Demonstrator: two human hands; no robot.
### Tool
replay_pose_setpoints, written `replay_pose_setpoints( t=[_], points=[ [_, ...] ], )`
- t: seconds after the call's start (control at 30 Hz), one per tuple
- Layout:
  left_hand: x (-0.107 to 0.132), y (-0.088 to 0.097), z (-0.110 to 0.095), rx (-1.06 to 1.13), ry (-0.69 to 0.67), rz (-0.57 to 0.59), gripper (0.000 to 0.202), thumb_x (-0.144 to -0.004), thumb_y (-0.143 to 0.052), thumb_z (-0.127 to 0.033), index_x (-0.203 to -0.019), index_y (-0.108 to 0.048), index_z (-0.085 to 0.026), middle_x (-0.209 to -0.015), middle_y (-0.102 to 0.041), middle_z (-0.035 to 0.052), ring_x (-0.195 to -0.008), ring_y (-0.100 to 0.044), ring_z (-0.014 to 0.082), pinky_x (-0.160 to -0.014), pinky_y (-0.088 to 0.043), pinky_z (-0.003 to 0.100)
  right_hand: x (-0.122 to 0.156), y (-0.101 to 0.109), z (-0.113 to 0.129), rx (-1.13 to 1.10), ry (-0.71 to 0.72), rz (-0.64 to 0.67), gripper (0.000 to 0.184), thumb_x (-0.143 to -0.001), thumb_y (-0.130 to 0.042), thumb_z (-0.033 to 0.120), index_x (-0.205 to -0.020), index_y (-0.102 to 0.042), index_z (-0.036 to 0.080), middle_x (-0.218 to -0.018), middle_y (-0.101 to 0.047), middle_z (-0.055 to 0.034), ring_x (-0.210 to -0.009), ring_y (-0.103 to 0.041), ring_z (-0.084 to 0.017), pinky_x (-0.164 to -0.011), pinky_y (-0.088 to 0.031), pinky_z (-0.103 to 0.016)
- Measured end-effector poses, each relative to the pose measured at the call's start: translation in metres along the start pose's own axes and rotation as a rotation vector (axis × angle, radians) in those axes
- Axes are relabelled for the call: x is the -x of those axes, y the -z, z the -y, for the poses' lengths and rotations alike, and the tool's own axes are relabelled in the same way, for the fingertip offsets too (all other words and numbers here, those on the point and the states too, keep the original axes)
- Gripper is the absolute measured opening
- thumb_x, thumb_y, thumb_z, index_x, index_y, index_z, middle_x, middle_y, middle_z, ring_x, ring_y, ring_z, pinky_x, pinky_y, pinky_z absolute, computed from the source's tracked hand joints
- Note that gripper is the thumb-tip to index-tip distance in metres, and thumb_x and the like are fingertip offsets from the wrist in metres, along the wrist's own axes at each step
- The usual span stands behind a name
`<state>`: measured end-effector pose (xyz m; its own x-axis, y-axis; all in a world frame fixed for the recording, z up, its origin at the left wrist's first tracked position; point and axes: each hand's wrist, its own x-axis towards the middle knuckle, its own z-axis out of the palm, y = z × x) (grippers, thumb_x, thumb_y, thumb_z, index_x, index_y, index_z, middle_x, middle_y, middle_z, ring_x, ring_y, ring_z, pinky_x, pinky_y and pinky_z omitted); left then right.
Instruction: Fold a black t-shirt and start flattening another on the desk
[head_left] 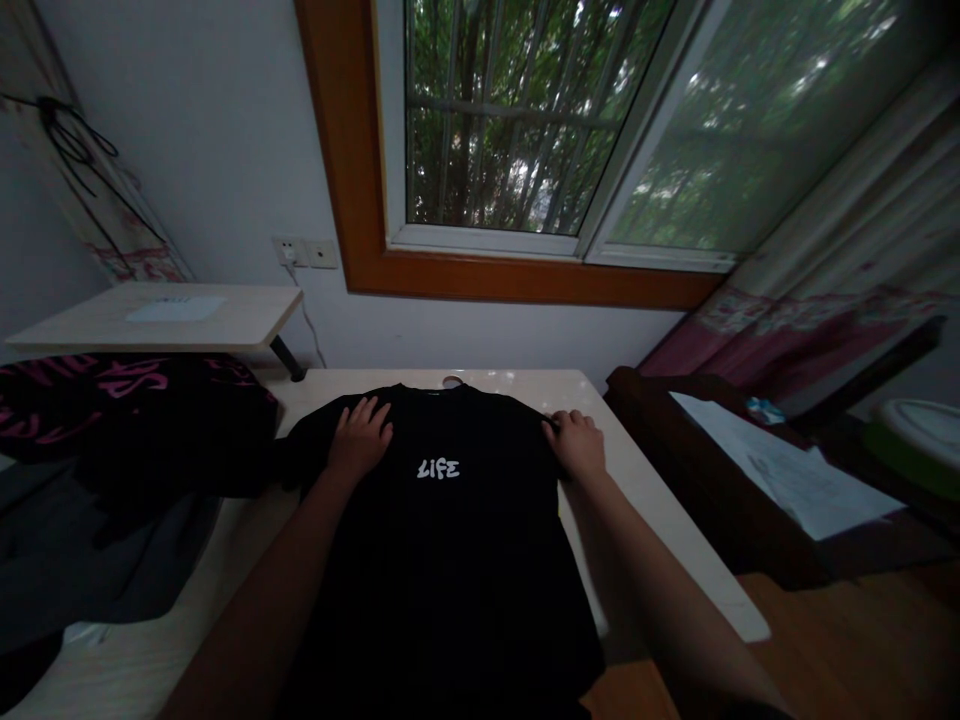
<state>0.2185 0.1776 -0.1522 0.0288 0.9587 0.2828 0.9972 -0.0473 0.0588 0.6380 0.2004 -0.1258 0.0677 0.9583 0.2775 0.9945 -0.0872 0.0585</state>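
A black T-shirt [442,560] with the white word "LIFE" on its chest lies flat, front up, on a pale table [645,500]. My left hand [360,438] rests palm down on the shirt's left shoulder, fingers spread. At the right shoulder, near the sleeve seam, my right hand [577,442] has its fingers curled at the fabric's edge; whether it pinches the cloth I cannot tell. Both forearms reach across the shirt from the near edge.
A pile of dark clothes with pink lettering [127,400] lies at the left, under a small raised shelf [157,318]. A dark wooden desk with white papers [787,470] stands to the right. A window [525,130] and curtain [847,300] are behind.
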Motion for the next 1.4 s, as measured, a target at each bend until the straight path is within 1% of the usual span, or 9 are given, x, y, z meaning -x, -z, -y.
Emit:
replay_pose_setpoints(
  t=[0.1, 0.2, 0.67, 0.77, 0.9, 0.97, 1.07, 1.2, 1.4],
  points=[
    [0.001, 0.001, -0.001, 0.002, 0.002, -0.009, 0.051, -0.100, -0.037, -0.041, -0.148, -0.051, -0.029, -0.161, -0.041, 0.0046, -0.151, -0.032, 0.0246, -0.125, -0.020, 0.051, -0.003, 0.000, -0.004, 0.005, 0.020, 0.119, 0.045, -0.103, -0.041, 0.056, -0.110, -0.065, 0.020, -0.098, -0.072, -0.0138, -0.097, -0.066, -0.028, -0.080, -0.044, -0.035],
    [0.002, 0.002, -0.001, 0.001, 0.010, -0.003, 0.051, -0.101, -0.036, -0.041, -0.148, -0.049, -0.029, -0.161, -0.040, 0.0048, -0.151, -0.032, 0.0252, -0.125, -0.019, 0.055, -0.010, 0.000, -0.006, -0.001, 0.054, 0.193, 0.042, -0.104, -0.039, 0.055, -0.109, -0.065, 0.023, -0.097, -0.074, -0.0107, -0.088, -0.070, -0.024, -0.072, -0.043, -0.031],
    [-0.013, 0.002, -0.032, 0.163, -0.065, 0.025, 0.052, -0.101, -0.039, -0.041, -0.152, -0.044, -0.029, -0.159, -0.043, 0.0066, -0.150, -0.034, 0.0280, -0.122, -0.022, 0.060, -0.069, 0.000, -0.032, 0.172, 0.109, 0.137, 0.036, -0.106, -0.041, 0.043, -0.113, -0.064, 0.017, -0.105, -0.073, -0.0147, -0.091, -0.070, -0.025, -0.073, -0.041, -0.032],
    [-0.017, 0.004, -0.015, 0.259, -0.059, -0.022, 0.050, -0.100, -0.040, -0.035, -0.148, -0.049, -0.024, -0.154, -0.050, 0.0082, -0.145, -0.041, 0.0265, -0.123, -0.026, 0.053, -0.064, 0.002, -0.021, 0.159, 0.162, 0.069, 0.034, -0.106, -0.041, 0.037, -0.108, -0.066, 0.015, -0.105, -0.071, -0.0155, -0.098, -0.066, -0.028, -0.079, -0.040, -0.034],
    [-0.019, 0.014, 0.032, 0.322, 0.055, -0.059, 0.044, -0.097, -0.041, -0.027, -0.135, -0.060, -0.018, -0.140, -0.061, 0.0100, -0.133, -0.052, 0.0239, -0.120, -0.032, 0.041, -0.048, 0.009, 0.007, 0.094, 0.184, -0.116, 0.029, -0.103, -0.044, 0.031, -0.107, -0.067, 0.015, -0.114, -0.064, -0.0174, -0.110, -0.055, -0.033, -0.087, -0.039, -0.040],
    [-0.018, 0.020, 0.057, 0.311, 0.126, -0.040, 0.044, -0.093, -0.044, -0.026, -0.132, -0.062, -0.017, -0.136, -0.062, 0.0135, -0.131, -0.052, 0.0280, -0.117, -0.034, 0.045, -0.038, 0.015, 0.025, 0.011, 0.214, -0.144, 0.025, -0.100, -0.048, 0.029, -0.110, -0.067, 0.016, -0.116, -0.062, -0.0167, -0.110, -0.052, -0.032, -0.089, -0.039, -0.041],
    [-0.017, 0.027, 0.089, 0.309, 0.223, 0.063, 0.051, -0.085, -0.053, -0.026, -0.134, -0.061, -0.016, -0.134, -0.062, 0.0162, -0.129, -0.053, 0.0328, -0.113, -0.038, 0.049, -0.022, 0.024, 0.053, -0.154, 0.294, -0.136, 0.021, -0.098, -0.052, 0.027, -0.111, -0.067, 0.019, -0.117, -0.061, -0.0144, -0.108, -0.051, -0.031, -0.092, -0.039, -0.041],
    [-0.021, 0.032, 0.113, 0.371, 0.260, 0.199, 0.055, -0.079, -0.051, -0.021, -0.131, -0.064, -0.013, -0.121, -0.069, 0.0145, -0.115, -0.064, 0.0277, -0.102, -0.047, 0.039, 0.003, 0.032, 0.087, -0.344, 0.386, -0.097, 0.018, -0.097, -0.054, 0.026, -0.109, -0.068, 0.022, -0.116, -0.061, -0.0117, -0.105, -0.052, -0.028, -0.091, -0.042, -0.038],
    [-0.014, 0.040, 0.133, 0.469, 0.327, 0.354, 0.053, -0.070, -0.051, -0.018, -0.120, -0.069, -0.016, -0.093, -0.075, 0.0075, -0.086, -0.070, 0.0226, -0.076, -0.052, 0.030, 0.031, 0.021, 0.101, -0.486, 0.435, -0.047, 0.015, -0.097, -0.055, 0.024, -0.104, -0.068, 0.023, -0.110, -0.063, -0.0088, -0.103, -0.054, -0.026, -0.089, -0.045, -0.037]
  ],
)
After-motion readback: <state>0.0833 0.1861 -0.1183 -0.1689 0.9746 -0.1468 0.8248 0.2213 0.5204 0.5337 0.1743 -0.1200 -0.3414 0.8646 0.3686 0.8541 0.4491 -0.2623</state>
